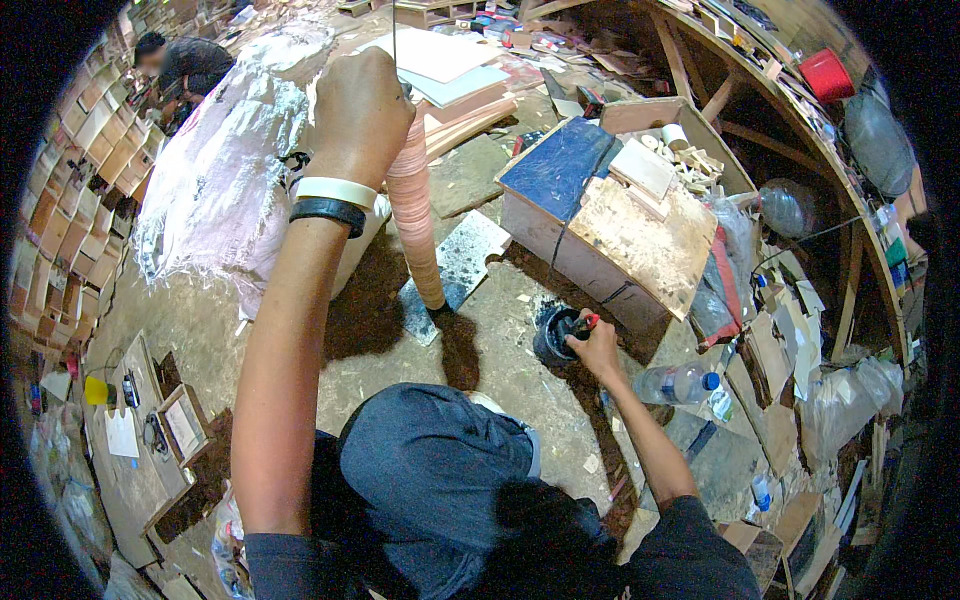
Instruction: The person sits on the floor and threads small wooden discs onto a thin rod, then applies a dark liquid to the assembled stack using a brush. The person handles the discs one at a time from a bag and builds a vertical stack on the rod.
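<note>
My left hand (362, 112) is raised and closed round the top of a long stack of thin, pale wooden discs (412, 200). A thin rod (394, 30) sticks up above that fist. The stack hangs nearly upright, its darkened lower end above a dark-stained board (470, 250) on the floor. Lower right, my right hand (598, 352) grips a tool with a red handle end (592, 321), probably a brush, and holds it in a small black pot (549, 342). The tool's working end is hidden inside the pot.
A box with a blue panel (560, 155) stands ahead to the right, with small wooden pieces (690, 160) behind it. A plastic bottle (675, 385) lies beside my right forearm. Large white sacks (225, 170) are at left; another person (185, 70) crouches beyond.
</note>
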`<action>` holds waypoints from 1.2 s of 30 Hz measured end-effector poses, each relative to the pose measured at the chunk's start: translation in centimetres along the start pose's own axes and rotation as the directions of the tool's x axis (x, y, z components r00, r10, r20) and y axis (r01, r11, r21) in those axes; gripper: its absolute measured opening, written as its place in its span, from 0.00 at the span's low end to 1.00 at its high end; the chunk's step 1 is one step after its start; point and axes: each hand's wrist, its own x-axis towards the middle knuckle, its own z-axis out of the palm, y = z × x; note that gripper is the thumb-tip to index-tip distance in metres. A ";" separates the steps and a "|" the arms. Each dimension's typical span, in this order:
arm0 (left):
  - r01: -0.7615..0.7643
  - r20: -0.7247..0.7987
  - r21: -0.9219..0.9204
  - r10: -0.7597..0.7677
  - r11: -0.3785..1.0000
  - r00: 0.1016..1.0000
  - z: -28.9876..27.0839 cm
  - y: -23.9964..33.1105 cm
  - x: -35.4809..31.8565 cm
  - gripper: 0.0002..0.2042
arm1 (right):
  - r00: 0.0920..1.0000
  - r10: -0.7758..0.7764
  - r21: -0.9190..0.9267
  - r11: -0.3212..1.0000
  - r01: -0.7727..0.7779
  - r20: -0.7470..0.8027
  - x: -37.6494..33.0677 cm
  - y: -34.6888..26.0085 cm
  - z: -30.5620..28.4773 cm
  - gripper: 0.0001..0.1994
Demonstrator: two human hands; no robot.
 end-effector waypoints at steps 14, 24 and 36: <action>0.178 0.055 0.038 -0.180 0.983 0.982 -1.0 -1.5 0.0 0.11 | 0.999 -0.002 0.093 0.996 0.007 -0.047 0.2 -3.5 -8.6 0.15; 0.111 0.022 -0.047 -0.110 0.993 0.994 0.0 -1.8 -0.2 0.11 | 0.992 0.018 0.246 0.969 0.013 -0.122 -0.6 -4.8 -8.9 0.12; 0.031 0.080 -0.202 -0.015 0.979 0.997 -0.1 -2.0 -0.5 0.07 | 0.960 -0.126 0.218 0.958 0.183 -0.251 -3.0 -2.7 -5.5 0.16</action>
